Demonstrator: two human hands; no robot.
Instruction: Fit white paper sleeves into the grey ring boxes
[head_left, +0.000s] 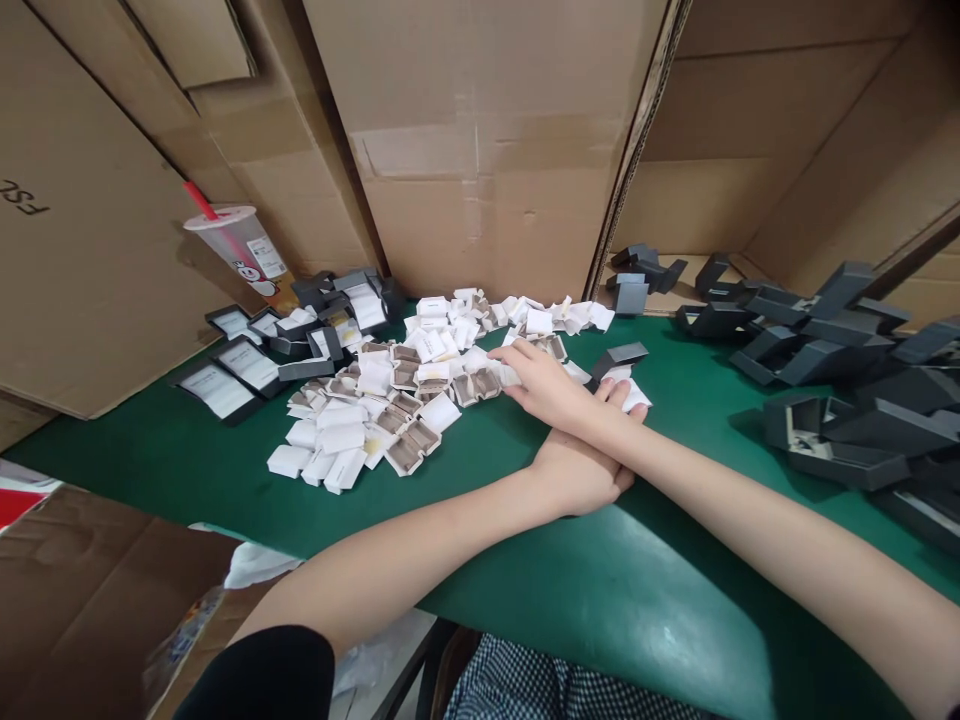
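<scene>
My arms cross over the green table. My left hand (581,470) lies under my right forearm, its fingers wrapped round a small black hinged box (622,355) with its lid up. White lining or card (636,393) shows at that box, beside the fingertips. My right hand (546,388) reaches left over it to the edge of a pile of small white folded inserts (341,430). Its thumb and fingers close about a white insert (507,375), partly hidden by the hand. Some inserts in the pile show grey-brown hollow insides.
Several open black boxes (847,330) are heaped at the right. More black boxes with white papers (240,370) lie at the left. A plastic drink cup (251,250) with a red straw stands behind them. Large cardboard cartons (480,130) wall the back of the green table (480,560).
</scene>
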